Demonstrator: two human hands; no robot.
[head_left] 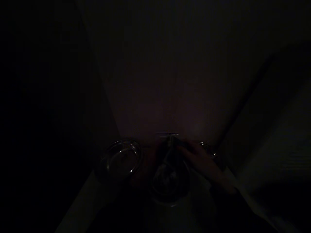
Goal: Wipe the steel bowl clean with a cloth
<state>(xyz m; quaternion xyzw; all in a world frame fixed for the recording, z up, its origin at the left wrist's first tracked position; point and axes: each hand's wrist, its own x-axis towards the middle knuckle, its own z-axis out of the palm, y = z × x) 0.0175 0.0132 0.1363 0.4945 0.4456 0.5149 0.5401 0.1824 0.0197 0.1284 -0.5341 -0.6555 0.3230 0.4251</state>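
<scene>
The view is very dark, so most shapes are faint. My right hand (205, 163) comes in from the lower right, and its fingers close at the edge of a dark thing (171, 150) whose kind I cannot make out. Below that thing, a round dark dish (167, 204) with a shiny rim holds a mottled mass, too dim to name. My left hand (142, 166) is a faint reddish shape on the dish's left side; its fingers are lost in the dark.
A shiny metal dish (137, 149) with a rounded rim stands on the left. Partly behind my right hand is another shiny rim (213, 155). A pale surface (82, 200) lies beneath, with a plain upright panel (155, 97) behind and darker side walls.
</scene>
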